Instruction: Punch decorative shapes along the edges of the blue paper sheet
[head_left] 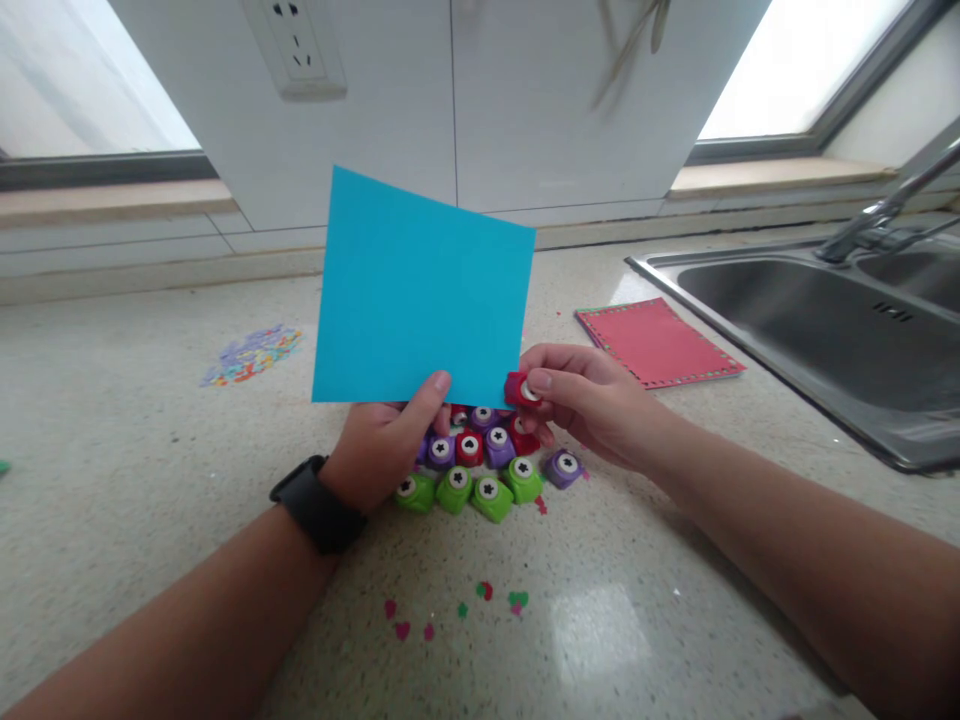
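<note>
My left hand [390, 440] holds a blue sheet of paper [420, 290] upright by its lower edge, thumb on the front. My right hand [589, 400] pinches a small red paper punch [521, 390] at the sheet's lower right corner. Below both hands, a cluster of small punches [480, 470] in green, purple and red lies on the speckled countertop [150, 500]. A black watch is on my left wrist.
A red sheet with a punched border [656, 342] lies to the right, beside a steel sink [825, 330] with a tap. A pile of coloured paper bits [251, 355] sits at the left. A few punched shapes [487, 595] lie near the front.
</note>
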